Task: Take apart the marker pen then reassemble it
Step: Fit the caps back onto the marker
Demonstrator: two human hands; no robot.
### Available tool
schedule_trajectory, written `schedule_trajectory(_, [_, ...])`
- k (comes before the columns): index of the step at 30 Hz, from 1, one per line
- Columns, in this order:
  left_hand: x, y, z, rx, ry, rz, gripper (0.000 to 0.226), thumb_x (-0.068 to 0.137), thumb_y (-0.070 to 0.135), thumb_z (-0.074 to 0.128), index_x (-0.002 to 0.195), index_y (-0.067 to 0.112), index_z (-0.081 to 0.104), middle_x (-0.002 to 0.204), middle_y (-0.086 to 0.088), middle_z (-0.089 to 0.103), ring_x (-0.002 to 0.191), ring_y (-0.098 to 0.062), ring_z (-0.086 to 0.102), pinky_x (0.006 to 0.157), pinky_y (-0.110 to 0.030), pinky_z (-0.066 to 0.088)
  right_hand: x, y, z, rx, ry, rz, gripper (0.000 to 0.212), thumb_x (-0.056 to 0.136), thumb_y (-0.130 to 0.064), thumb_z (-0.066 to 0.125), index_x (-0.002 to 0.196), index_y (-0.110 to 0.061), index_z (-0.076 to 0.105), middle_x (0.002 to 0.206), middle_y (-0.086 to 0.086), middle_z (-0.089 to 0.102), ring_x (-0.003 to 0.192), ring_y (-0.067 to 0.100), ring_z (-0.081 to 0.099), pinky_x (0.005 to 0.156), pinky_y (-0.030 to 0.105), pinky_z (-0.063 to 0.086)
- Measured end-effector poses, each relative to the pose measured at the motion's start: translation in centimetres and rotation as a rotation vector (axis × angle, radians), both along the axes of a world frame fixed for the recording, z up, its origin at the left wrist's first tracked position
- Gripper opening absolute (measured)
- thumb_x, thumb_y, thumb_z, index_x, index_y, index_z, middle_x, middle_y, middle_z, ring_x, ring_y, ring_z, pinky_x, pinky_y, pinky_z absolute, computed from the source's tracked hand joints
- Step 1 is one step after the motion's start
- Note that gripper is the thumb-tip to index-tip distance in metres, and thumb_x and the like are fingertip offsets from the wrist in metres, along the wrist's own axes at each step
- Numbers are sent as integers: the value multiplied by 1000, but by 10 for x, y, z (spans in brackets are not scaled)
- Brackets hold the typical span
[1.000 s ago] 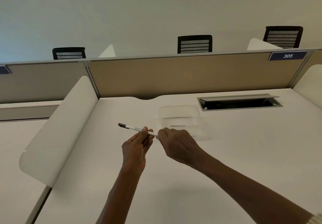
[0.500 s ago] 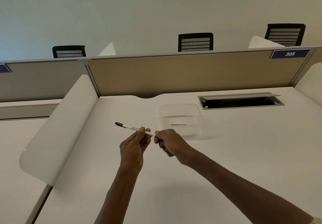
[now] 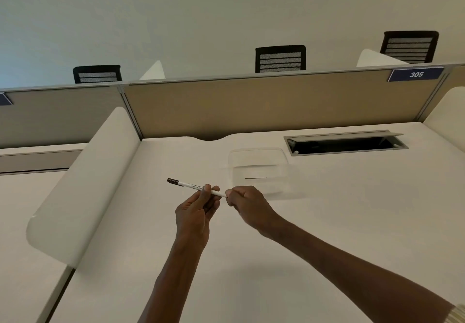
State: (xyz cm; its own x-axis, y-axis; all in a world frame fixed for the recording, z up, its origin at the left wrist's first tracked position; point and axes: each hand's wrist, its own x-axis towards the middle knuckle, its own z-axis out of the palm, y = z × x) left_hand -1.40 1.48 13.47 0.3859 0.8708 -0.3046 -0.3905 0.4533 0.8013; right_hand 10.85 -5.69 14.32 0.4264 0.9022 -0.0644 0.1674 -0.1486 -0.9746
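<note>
A slim white marker pen [image 3: 190, 186] with a dark brown cap at its left end is held level above the white desk [image 3: 327, 222]. My left hand [image 3: 195, 210] pinches the barrel near its middle between thumb and fingers. My right hand [image 3: 245, 204] is closed around the pen's right end, which is hidden inside the fingers. Just behind my right hand stands a clear plastic container [image 3: 259, 169] with a thin dark rod [image 3: 256, 178] lying in it.
An open cable hatch [image 3: 344, 145] is set into the desk at the back right. A tan partition [image 3: 264, 106] closes off the far edge, and a white curved divider [image 3: 83, 192] runs along the left side. Black chairs stand beyond the partition.
Both hands have held the pen throughout. My right hand has turned at the pen's right end, its knuckles lower and fingers more curled. The pen has barely shifted.
</note>
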Motion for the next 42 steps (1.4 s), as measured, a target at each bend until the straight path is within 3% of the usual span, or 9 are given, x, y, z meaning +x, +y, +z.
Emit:
schedule_trajectory(2, [-1, 0, 0, 37, 8, -12, 15, 85, 16, 70, 78, 9, 80, 81, -7, 77, 74, -15, 74, 65, -22, 58, -6, 1, 5, -155, 741, -40, 38, 98, -21, 45, 61, -16, 50, 51, -7, 27, 40, 8, 19, 36, 20, 18])
schedule_trajectory(5, [-2, 1, 1, 65, 16, -12, 16, 87, 16, 68, 79, 9, 80, 81, -7, 77, 76, -15, 73, 65, -22, 58, -6, 0, 8, -206, 957, -13, 36, 98, -21, 44, 64, -16, 52, 53, -7, 26, 40, 7, 18, 34, 18, 16])
schedule_trajectory(7, [-1, 1, 2, 63, 20, 3, 15, 87, 15, 69, 80, 8, 80, 81, -8, 77, 75, -15, 74, 65, -22, 58, -3, 0, 13, -215, 733, 17, 35, 99, -25, 44, 67, -15, 54, 52, -7, 29, 41, 8, 20, 35, 19, 18])
schedule_trajectory(11, [0, 1, 3, 36, 16, 19, 13, 85, 15, 71, 82, 5, 79, 83, -11, 77, 74, -17, 74, 65, -23, 59, 3, -5, 12, -87, -279, 11, 39, 99, -34, 40, 75, -14, 65, 54, -7, 47, 46, 10, 40, 47, 25, 33])
schedule_trajectory(15, [2, 0, 5, 6, 16, 18, 13, 85, 15, 72, 79, 6, 80, 83, -12, 78, 75, -18, 75, 64, -23, 59, 10, -12, 1, 73, -1113, 95, 33, 101, -40, 37, 87, -15, 53, 71, -2, 58, 53, 20, 51, 48, 35, 41])
schedule_trajectory(19, [3, -3, 7, -18, 28, 12, 12, 84, 14, 73, 79, 6, 80, 84, -13, 77, 73, -18, 75, 62, -22, 58, 17, -12, -2, 213, -1413, 93, 28, 102, -29, 42, 78, -14, 46, 65, 1, 48, 42, 19, 38, 34, 32, 32])
schedule_trajectory(26, [1, -1, 9, -44, 29, 16, 11, 84, 14, 74, 81, 5, 79, 85, -14, 77, 73, -18, 75, 60, -23, 58, 22, -7, 0, 277, -1580, 95, 30, 104, -24, 39, 79, -13, 51, 65, 3, 49, 47, 19, 42, 35, 32, 33])
schedule_trajectory(35, [2, -3, 5, -49, -30, -7, 17, 85, 17, 70, 75, 8, 81, 81, -9, 77, 70, -14, 73, 63, -21, 59, 3, -5, 2, 236, -929, -7, 36, 101, -27, 42, 69, -11, 43, 50, -2, 42, 44, 23, 39, 45, 36, 32])
schedule_trajectory(42, [5, -8, 0, 23, -47, -15, 18, 84, 18, 66, 77, 11, 81, 86, -7, 78, 74, -14, 73, 67, -23, 60, -12, -5, 15, -81, 142, -121, 39, 98, -24, 47, 60, -15, 51, 46, -6, 34, 37, 8, 26, 40, 23, 24])
